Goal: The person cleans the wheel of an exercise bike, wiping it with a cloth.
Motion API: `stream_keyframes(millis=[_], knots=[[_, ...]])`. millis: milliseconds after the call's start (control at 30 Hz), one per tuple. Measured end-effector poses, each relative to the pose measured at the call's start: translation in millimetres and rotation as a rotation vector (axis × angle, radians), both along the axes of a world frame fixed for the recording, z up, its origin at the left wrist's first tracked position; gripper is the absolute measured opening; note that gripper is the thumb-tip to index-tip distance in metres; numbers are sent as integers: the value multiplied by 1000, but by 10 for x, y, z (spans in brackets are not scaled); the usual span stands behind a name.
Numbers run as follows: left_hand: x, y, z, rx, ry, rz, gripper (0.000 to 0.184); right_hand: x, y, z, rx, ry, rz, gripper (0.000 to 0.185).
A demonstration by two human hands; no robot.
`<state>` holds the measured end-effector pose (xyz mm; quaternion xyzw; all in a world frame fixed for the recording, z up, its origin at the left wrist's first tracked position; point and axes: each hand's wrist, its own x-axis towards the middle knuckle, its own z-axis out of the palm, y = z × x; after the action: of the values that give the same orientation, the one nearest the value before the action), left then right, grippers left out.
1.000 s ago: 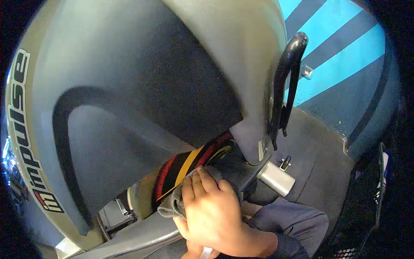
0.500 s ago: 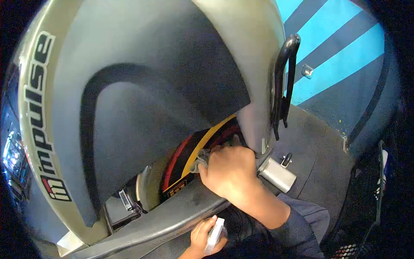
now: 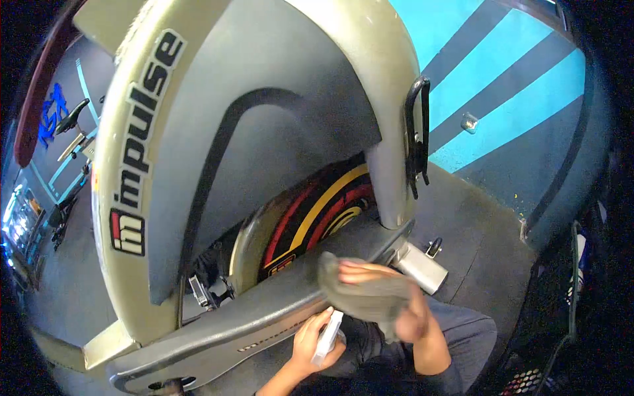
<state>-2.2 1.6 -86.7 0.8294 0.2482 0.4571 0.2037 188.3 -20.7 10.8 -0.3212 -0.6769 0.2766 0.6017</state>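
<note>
My right hand is closed on a grey cloth, which spreads over the fingers, blurred by motion. It is above the dark lower frame rail of an exercise machine. Lower down, my left hand wraps around what looks like a spray bottle with a white head; its lower part is hidden by the hand. Behind the rail shows a flywheel with red, yellow and black rings. The machine's beige frame carries the word "impulse".
A pedal sticks out beside the flywheel. A silver metal foot lies right of the rail. A black bracket is fixed on the frame's right. Behind stands a blue and grey striped wall. Another exercise bike is at far left.
My right hand has drawn the cloth away from the flywheel, down toward me, and turned. The left hand still holds the white-headed bottle. The view has shifted, showing more on the left.
</note>
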Motion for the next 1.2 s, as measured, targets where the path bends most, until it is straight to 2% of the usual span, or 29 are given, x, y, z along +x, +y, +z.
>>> stream_keyframes(millis=[100,133,167,200,267,300,400,567,667,833,1067,1200], knots=[[-4,-10,24,-15,31,10,70,154,-557,-541,-335,836,23,51],[3,-4,15,-15,28,10,69,223,-676,-703,-439,1041,-186,53],[8,3,13,-6,22,3,69,360,-733,-946,-431,1210,-172,50],[15,8,5,14,20,-1,69,454,-821,-1138,-437,1210,-168,50],[25,-12,4,-33,11,5,68,600,-998,-1483,-406,1515,-108,48],[36,-10,0,-10,10,9,68,593,-1036,-1556,-388,1583,-165,48],[62,-35,11,-7,36,41,69,575,-1163,-1673,-327,1700,-277,52],[61,-75,-76,-98,-36,17,70,578,-1133,-1587,-446,1517,-278,52],[46,-110,-99,-108,-92,43,71,508,-1138,-1598,-438,1537,-285,50],[118,-243,237,-287,-114,101,75,498,-1151,-1637,-445,1578,-222,47],[332,-413,865,-53,-155,173,80,531,-1198,-1657,-464,1562,-145,47],[370,-379,897,-153,-205,165,80,553,-1206,-1676,-375,1614,-83,46]])
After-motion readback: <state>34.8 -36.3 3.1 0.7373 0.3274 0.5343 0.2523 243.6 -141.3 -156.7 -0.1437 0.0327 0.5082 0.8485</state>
